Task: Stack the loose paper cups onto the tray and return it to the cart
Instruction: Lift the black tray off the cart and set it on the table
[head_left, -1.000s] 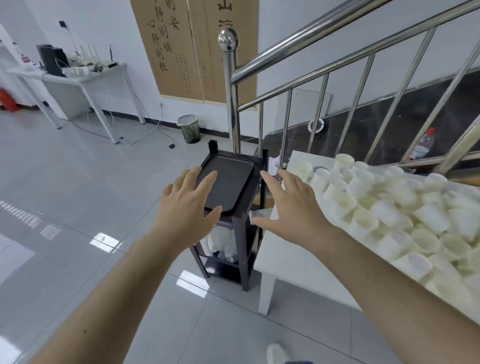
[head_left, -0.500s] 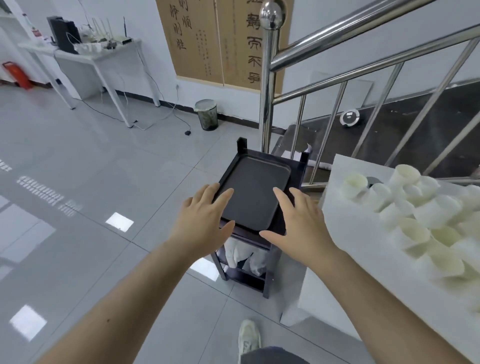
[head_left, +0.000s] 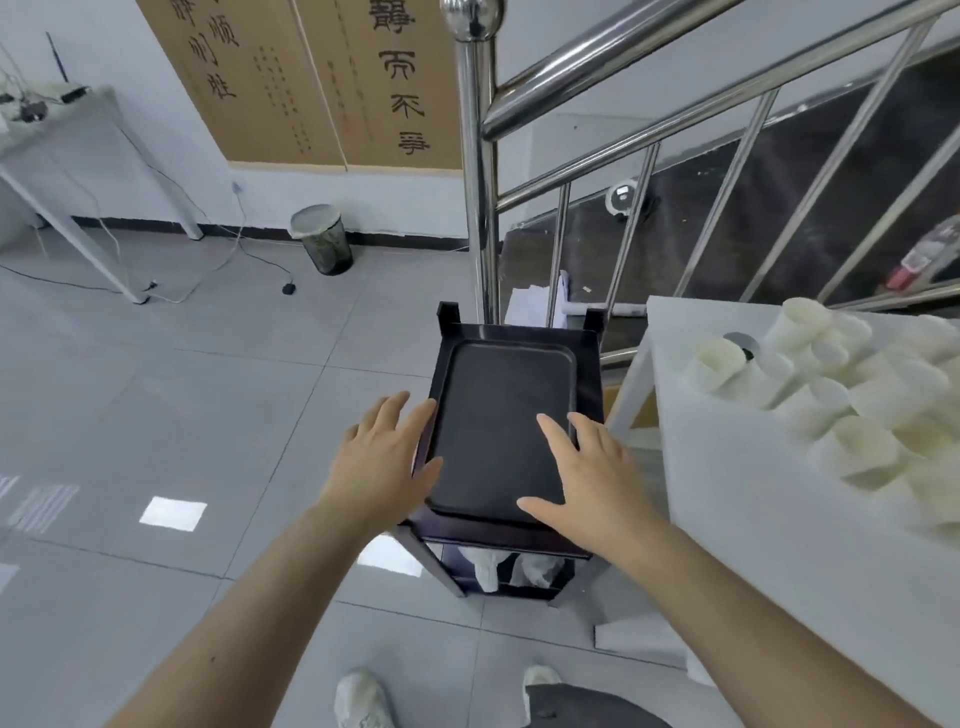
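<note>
Reaching with spread, straight fingers, we hold nothing: our left hand (head_left: 382, 457) and right hand (head_left: 587, 475) flank the flat black rectangular plastic tray (head_left: 501, 415), fingertips at its long edges, contact unclear. It lies atop the dark narrow shelved cart (head_left: 493, 535). An uneven lift could tip it against the cart's corner posts. Farther right, loose pale paper cups (head_left: 852, 395) crowd the white table (head_left: 727, 493).

both arms outstretched, left hand (head_left: 387, 460) and right hand (head_left: 587, 478) open, fingers spread
</note>
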